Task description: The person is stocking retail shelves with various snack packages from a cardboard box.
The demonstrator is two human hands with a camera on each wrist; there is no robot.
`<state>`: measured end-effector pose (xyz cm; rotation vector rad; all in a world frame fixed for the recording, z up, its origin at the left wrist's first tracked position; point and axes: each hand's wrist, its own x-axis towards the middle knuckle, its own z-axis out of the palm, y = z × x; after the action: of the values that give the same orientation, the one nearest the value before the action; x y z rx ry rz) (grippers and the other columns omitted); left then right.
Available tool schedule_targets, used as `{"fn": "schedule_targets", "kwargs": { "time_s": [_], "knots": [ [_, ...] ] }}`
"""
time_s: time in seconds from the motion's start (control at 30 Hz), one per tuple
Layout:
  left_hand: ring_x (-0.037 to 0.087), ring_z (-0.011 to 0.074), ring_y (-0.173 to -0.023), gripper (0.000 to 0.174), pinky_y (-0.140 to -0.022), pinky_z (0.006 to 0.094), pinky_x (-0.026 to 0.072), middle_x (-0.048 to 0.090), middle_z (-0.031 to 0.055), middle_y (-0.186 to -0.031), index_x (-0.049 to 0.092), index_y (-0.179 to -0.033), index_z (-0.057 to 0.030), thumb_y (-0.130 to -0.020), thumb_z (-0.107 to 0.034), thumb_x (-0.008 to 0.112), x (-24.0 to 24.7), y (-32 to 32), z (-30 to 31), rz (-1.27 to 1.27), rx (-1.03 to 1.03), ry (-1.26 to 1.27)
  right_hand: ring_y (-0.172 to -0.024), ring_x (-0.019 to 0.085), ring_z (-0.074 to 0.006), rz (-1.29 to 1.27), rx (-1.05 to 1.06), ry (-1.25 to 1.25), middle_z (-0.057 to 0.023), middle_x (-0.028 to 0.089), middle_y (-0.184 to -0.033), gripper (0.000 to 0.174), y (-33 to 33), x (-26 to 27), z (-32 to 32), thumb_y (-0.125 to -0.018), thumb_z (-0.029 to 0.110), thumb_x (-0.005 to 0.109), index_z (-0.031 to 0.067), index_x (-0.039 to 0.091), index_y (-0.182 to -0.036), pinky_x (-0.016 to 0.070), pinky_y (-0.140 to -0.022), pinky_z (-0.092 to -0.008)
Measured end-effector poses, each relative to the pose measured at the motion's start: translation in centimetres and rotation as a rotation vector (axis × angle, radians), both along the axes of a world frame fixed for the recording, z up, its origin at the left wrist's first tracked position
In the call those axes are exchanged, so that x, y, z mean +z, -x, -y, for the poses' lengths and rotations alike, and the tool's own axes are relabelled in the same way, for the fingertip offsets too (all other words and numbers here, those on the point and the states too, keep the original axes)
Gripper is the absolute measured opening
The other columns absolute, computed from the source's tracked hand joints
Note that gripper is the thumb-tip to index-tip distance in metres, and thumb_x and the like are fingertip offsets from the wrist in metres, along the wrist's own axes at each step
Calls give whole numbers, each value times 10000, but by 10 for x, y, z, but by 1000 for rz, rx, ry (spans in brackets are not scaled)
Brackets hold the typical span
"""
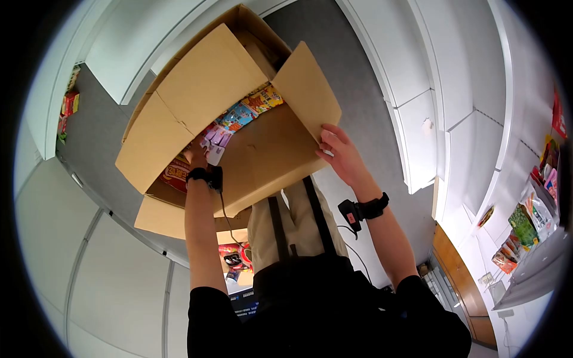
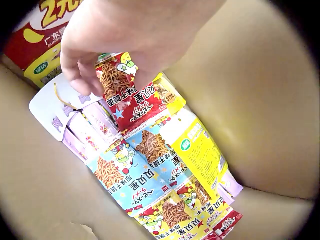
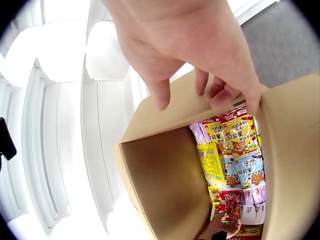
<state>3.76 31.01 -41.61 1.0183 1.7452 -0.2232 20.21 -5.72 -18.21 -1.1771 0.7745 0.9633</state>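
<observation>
My left hand [image 2: 125,35] is reaching into a large cardboard box [image 1: 268,158], thumb and fingers bent around the upper end of a red noodle snack bag [image 2: 135,100]. Below that bag lie blue noodle snack bags [image 2: 120,172], yellow noodle snack bags [image 2: 172,215] and a plain yellow packet [image 2: 197,147]. A purple-and-white pack [image 2: 92,125] with a cord is beside the fingers. At the box's right side, my right hand [image 1: 341,156] has its fingers loosely bent, fingertips at the edge of a raised flap [image 1: 307,89].
A larger red package [image 2: 22,45] lies deeper in the box. The box rests against the person's legs [image 1: 292,227]. White shelves [image 1: 412,131] stand at the right, with snack bags [image 1: 525,224] farther along. More red packets [image 1: 69,104] sit at the far left.
</observation>
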Motion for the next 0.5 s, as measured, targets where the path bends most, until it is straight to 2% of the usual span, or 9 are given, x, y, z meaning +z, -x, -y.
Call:
{"fn": "schedule_targets", "kwargs": {
  "time_s": [0.03, 0.13, 0.17, 0.2, 0.3, 0.37, 0.43, 0.5],
  "knots": [
    [579, 181, -863, 402, -579, 301, 441, 607, 72, -989, 599, -1045, -79, -783, -375, 671, 3, 0, 2, 17, -3, -19, -899, 489, -99, 6, -3, -7, 19, 502, -974, 423, 1, -1, 3, -905, 256, 582, 78, 446, -1264, 416, -921, -351],
    [585, 175, -818, 417, -573, 295, 455, 608, 89, -953, 589, -1032, -52, -790, -383, 670, 3, -5, 4, -141, -109, 171, -915, 477, -117, 21, -12, 11, -25, 496, -1024, 550, 3, -2, 0, -859, 308, 650, 23, 431, -1275, 426, -885, -316],
    [587, 173, -803, 423, -571, 293, 460, 609, 95, -941, 585, -1027, -44, -792, -385, 670, 0, -7, 4, -191, -140, 232, -908, 482, -108, 15, -17, 9, -10, 502, -1003, 493, 2, -2, -1, -876, 284, 626, 42, 442, -1263, 426, -897, -329],
    [590, 172, -838, 476, -626, 309, 485, 604, 137, -1032, 562, -1136, -10, -812, -344, 665, -10, -9, 8, -216, -271, 297, -901, 488, -99, 9, -23, 10, 5, 508, -982, 438, 3, -3, -1, -893, 261, 602, 60, 453, -1252, 425, -908, -342],
    [586, 250, -1028, 495, -794, 357, 494, 612, 169, -1104, 572, -1132, 27, -782, -303, 687, -49, -12, 39, 284, -699, -55, -893, 498, -92, 1, -52, 4, 24, 521, -950, 371, 4, -1, 1, -911, 238, 578, 84, 472, -1231, 427, -920, -362],
    [507, 290, -1157, 612, -930, 376, 424, 545, 197, -1235, 498, -1247, 31, -750, -255, 712, -16, -55, 56, 358, -980, -45, -890, 504, -95, 2, -62, 1, 26, 527, -936, 362, 4, -4, 3, -911, 241, 578, 88, 478, -1224, 429, -921, -370],
    [543, 318, -1099, 594, -905, 378, 440, 554, 205, -1209, 520, -1214, 15, -711, -222, 727, -20, -80, 74, 630, -1117, -297, -885, 510, -97, -1, -59, -4, 27, 532, -918, 359, 6, -8, 5, -911, 244, 578, 93, 481, -1222, 431, -923, -380],
    [511, 276, -1151, 605, -975, 344, 389, 542, 163, -1251, 482, -1263, 25, -725, -127, 713, -53, -96, 83, 650, -1072, -57, -868, 512, -101, -8, -66, 10, 24, 533, -896, 359, 6, -8, 3, -914, 267, 571, 94, 485, -1216, 431, -927, -399]
  ]
}}
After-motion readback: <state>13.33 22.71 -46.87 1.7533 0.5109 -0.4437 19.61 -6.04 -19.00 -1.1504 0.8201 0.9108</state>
